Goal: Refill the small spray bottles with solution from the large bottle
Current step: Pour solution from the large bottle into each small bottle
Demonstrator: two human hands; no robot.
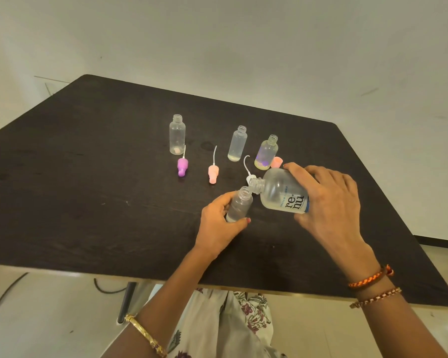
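Note:
My right hand (329, 202) grips the large clear bottle (282, 193), labelled "re-nu", tipped on its side with its open neck at the mouth of a small clear bottle (239, 206). My left hand (219, 223) holds that small bottle, which leans slightly, on the dark table (88, 177). Three more small bottles stand open farther back: one at the left (177, 134), one in the middle (238, 143) with a little liquid, and one at the right (267, 152) with some liquid.
Spray heads with dip tubes lie on the table: a purple one (182, 167), a pink one (213, 173) and a white one (249, 174) behind the large bottle's neck. A pink cap (276, 162) lies by the right bottle. The table's near edge runs just below my forearms.

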